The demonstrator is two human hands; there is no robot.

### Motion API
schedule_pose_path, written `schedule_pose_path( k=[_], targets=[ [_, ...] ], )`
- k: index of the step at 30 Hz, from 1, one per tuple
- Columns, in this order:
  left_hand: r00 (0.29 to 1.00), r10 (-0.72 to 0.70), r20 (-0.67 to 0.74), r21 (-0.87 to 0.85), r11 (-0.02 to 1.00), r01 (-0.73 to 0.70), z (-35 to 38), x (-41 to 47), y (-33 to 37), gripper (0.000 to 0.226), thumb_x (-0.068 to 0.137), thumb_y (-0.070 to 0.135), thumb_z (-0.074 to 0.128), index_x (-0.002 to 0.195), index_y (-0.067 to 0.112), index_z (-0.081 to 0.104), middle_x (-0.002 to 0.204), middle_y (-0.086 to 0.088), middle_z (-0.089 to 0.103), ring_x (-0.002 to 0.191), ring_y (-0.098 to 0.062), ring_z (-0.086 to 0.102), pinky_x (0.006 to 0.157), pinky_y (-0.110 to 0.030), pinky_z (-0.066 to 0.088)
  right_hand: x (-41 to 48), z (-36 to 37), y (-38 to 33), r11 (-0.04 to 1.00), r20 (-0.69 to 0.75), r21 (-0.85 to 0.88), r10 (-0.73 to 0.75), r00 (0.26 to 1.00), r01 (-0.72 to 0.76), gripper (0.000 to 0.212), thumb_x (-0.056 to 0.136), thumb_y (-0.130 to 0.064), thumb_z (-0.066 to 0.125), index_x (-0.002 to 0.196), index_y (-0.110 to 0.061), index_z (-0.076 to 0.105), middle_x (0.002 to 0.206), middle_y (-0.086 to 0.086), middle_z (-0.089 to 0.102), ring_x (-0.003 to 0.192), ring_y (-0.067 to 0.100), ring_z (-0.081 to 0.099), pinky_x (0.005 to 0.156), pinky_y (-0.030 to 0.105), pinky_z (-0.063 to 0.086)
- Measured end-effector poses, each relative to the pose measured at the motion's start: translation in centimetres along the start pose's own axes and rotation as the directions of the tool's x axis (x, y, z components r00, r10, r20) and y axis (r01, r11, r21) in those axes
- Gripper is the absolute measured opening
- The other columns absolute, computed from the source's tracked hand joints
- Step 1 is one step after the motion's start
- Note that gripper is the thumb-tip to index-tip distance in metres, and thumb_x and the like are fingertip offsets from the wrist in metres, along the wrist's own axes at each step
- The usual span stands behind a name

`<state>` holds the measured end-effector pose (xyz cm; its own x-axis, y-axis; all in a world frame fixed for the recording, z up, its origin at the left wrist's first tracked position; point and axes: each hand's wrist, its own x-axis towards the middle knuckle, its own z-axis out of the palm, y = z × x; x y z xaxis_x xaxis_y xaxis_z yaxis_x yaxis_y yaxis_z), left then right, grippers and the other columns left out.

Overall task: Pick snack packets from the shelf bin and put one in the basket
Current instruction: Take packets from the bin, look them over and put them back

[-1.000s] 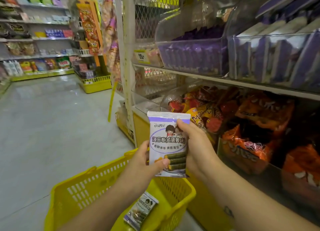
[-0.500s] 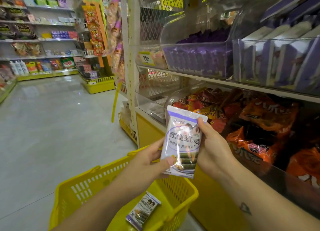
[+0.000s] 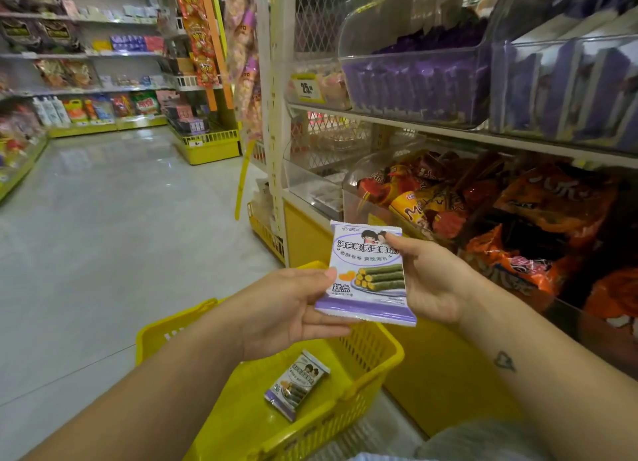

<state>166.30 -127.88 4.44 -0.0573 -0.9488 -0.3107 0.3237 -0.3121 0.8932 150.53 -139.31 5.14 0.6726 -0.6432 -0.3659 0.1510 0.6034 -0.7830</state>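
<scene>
A: Status on the purple snack packet (image 3: 367,274)?

B: It is being held face-up between both hands, above the far rim of the yellow basket (image 3: 390,352). The right hand (image 3: 436,282) is pinching its right edge, thumb pressed on the printed face, fingers hidden behind it. The left hand (image 3: 293,314) is pinching the lower left corner, thumb on top, fingers underneath.

A: Basket contents?

B: A second packet (image 3: 297,384) is lying on the basket floor, near the right wall. The clear shelf bin (image 3: 414,70) holding the purple stock is being left well above and apart from the hands.

A: Step in hand?

B: Judged as release into the basket. The packet is being kept nearly flat, tilted slightly toward the camera.

A: How should it be done?

B: One pinch is best let go first, probably the left, so the packet is being carried by one hand only. It is then being lowered inside the rim before the thumb is lifted. A drop from this height over the rim is being advised against: the packet looks light and flat, so drift onto the floor (image 3: 114,239) is a risk.

A: Landing spot?

B: Bare floor beside the packet already lying there is being preferred.
</scene>
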Motion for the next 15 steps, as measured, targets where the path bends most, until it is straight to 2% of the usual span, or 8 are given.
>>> schedule_pose_path(
  k=[2,4,7,12,15],
  targets=[
    [1.000,-0.028,0.011,-0.007,1.000,0.028,-0.1,-0.1,0.1,0.046,0.077,0.027,0.062,0.118,0.007,0.060,0.109,-0.014,0.073,0.090,-0.026,0.074,0.067,-0.032,0.061,0.0,-0.2,0.0,1.000,0.011,0.009,0.023,1.000,-0.023,0.046,0.101,-0.029,0.035,0.120,0.005,0.058,0.121,0.027,0.062,0.105,0.039,0.061,0.088,0.051,0.047],
    [0.998,-0.059,0.035,-0.012,0.998,0.060,-0.3,-0.2,0.3,0.045,0.079,0.026,0.061,0.121,0.009,0.058,0.112,-0.015,0.072,0.093,-0.026,0.073,0.068,-0.032,0.061,0.1,-0.4,0.1,0.999,0.026,0.011,0.043,0.999,-0.043,0.045,0.101,-0.029,0.035,0.113,0.005,0.061,0.118,0.027,0.063,0.098,0.040,0.065,0.087,0.053,0.049],
    [0.992,-0.100,0.074,0.007,0.995,0.100,-0.5,-0.5,0.6,0.044,0.080,0.024,0.060,0.122,0.009,0.057,0.113,-0.015,0.072,0.092,-0.025,0.074,0.067,-0.032,0.061,0.3,-0.6,0.4,0.998,0.048,0.006,0.069,0.996,-0.070,0.046,0.101,-0.030,0.035,0.111,0.006,0.062,0.116,0.028,0.064,0.090,0.040,0.069,0.077,0.055,0.053],
    [0.987,-0.131,0.089,0.066,0.990,0.126,-0.2,-0.5,0.4,0.043,0.081,0.024,0.060,0.122,0.011,0.055,0.112,-0.014,0.073,0.094,-0.026,0.073,0.067,-0.032,0.061,0.7,-1.2,0.6,0.996,0.057,-0.031,0.089,0.994,-0.087,0.045,0.101,-0.031,0.036,0.110,0.004,0.062,0.110,0.028,0.068,0.088,0.039,0.071,0.073,0.052,0.056],
    [0.991,-0.118,0.064,0.092,0.989,0.112,-0.4,-0.2,0.2,0.031,0.091,0.022,0.056,0.120,0.012,0.056,0.109,-0.012,0.074,0.094,-0.025,0.073,0.068,-0.031,0.061,0.6,-1.1,0.6,0.997,0.059,-0.017,0.076,0.995,-0.075,0.044,0.101,-0.031,0.036,0.113,0.004,0.061,0.113,0.028,0.066,0.092,0.040,0.069,0.082,0.052,0.054]
  ],
)
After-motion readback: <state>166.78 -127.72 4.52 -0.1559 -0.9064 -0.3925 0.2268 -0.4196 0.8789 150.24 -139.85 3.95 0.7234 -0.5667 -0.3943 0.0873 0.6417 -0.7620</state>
